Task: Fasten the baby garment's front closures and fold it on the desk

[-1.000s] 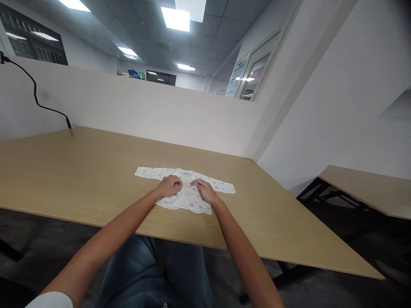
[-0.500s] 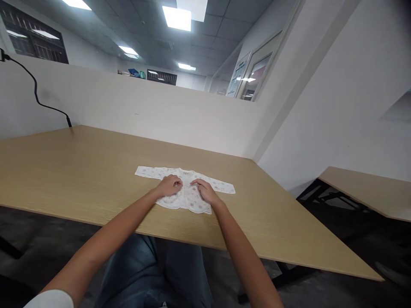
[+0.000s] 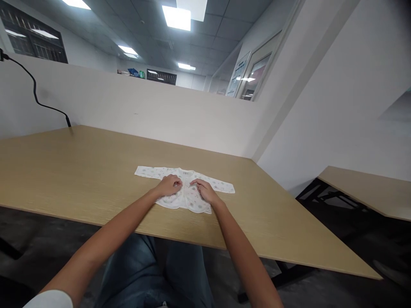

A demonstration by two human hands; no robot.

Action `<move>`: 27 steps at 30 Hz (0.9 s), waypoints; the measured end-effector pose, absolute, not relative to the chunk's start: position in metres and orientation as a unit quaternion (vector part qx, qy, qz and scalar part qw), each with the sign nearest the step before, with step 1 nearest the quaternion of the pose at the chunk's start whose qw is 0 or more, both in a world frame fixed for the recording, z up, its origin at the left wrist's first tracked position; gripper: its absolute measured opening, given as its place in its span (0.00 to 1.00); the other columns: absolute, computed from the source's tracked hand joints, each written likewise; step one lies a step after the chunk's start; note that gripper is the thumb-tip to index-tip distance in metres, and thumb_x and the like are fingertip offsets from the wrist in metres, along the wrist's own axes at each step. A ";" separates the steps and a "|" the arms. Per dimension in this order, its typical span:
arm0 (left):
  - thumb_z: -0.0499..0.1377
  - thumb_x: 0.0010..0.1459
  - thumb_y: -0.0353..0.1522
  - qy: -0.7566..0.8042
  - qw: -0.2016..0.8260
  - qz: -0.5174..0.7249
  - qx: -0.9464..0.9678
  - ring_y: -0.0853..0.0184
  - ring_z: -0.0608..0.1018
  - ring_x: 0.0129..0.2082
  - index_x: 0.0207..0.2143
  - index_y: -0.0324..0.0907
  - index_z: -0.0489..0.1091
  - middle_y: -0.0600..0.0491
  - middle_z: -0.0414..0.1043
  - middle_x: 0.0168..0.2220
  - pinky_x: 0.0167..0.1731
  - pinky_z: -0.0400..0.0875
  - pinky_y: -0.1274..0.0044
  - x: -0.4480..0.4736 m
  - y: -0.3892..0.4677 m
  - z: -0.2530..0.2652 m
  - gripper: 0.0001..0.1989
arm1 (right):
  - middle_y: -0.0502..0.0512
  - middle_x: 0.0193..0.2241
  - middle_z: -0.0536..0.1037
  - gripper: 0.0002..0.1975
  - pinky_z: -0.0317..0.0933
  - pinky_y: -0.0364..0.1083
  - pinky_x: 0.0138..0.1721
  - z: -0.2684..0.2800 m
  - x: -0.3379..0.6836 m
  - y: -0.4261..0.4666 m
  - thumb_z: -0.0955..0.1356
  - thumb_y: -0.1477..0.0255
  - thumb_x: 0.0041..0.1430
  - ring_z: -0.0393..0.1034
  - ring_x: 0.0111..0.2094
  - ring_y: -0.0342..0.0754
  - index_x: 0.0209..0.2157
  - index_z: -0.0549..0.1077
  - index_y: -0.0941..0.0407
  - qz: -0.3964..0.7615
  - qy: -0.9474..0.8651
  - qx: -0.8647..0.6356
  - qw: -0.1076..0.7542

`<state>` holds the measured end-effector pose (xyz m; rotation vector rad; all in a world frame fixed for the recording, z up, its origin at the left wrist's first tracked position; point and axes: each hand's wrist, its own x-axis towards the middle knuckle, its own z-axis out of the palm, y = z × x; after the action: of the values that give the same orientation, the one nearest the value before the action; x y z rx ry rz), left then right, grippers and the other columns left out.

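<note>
A small white baby shirt [image 3: 190,202] with a pale print lies spread on the table, its long sleeves stretched out to both sides and its neckline away from me. My left hand [image 3: 170,185] rests on the left half of its front, fingers curled in a pinch on the fabric beside the centre opening. From the other side, my right hand [image 3: 206,191] bends over the right half, its fingers drawn together on the cloth and the index tip pointing at the middle. The exact bit of fabric between the fingertips is too small to make out.
The wooden table [image 3: 105,158] runs back to a low white partition [image 3: 167,115]. A black cable [image 3: 36,92] hangs down at the far left. Another table [image 3: 369,188] stands to the right, beyond a gap. My legs [image 3: 154,273] are under the near edge.
</note>
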<state>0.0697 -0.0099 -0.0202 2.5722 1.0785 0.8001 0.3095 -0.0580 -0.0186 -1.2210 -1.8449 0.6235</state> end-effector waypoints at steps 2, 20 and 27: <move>0.57 0.58 0.35 0.370 0.120 0.273 0.880 0.62 0.76 0.40 0.37 0.45 0.80 0.52 0.78 0.37 0.41 0.68 0.75 0.070 -0.010 -0.020 0.12 | 0.54 0.34 0.77 0.19 0.60 0.48 0.47 -0.020 0.310 -0.057 0.59 0.72 0.54 0.68 0.38 0.50 0.39 0.79 0.56 0.243 -0.739 -0.481 0.404; 0.57 0.57 0.35 0.371 0.122 0.270 0.880 0.61 0.75 0.42 0.37 0.46 0.79 0.52 0.78 0.37 0.43 0.67 0.74 0.070 -0.009 -0.021 0.11 | 0.55 0.42 0.78 0.19 0.57 0.50 0.54 -0.022 0.313 -0.054 0.58 0.75 0.55 0.69 0.48 0.50 0.39 0.78 0.54 0.206 -0.771 -0.457 0.393; 0.57 0.57 0.35 0.370 0.126 0.266 0.881 0.61 0.75 0.42 0.37 0.46 0.79 0.51 0.78 0.37 0.44 0.68 0.74 0.072 -0.010 -0.022 0.11 | 0.55 0.43 0.78 0.19 0.57 0.49 0.54 -0.024 0.312 -0.053 0.58 0.74 0.55 0.69 0.48 0.50 0.39 0.78 0.54 0.221 -0.766 -0.454 0.397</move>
<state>0.0716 -0.0097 -0.0218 2.5646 1.0780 0.7759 0.3124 -0.0530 -0.0239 -1.1505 -1.9407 0.5602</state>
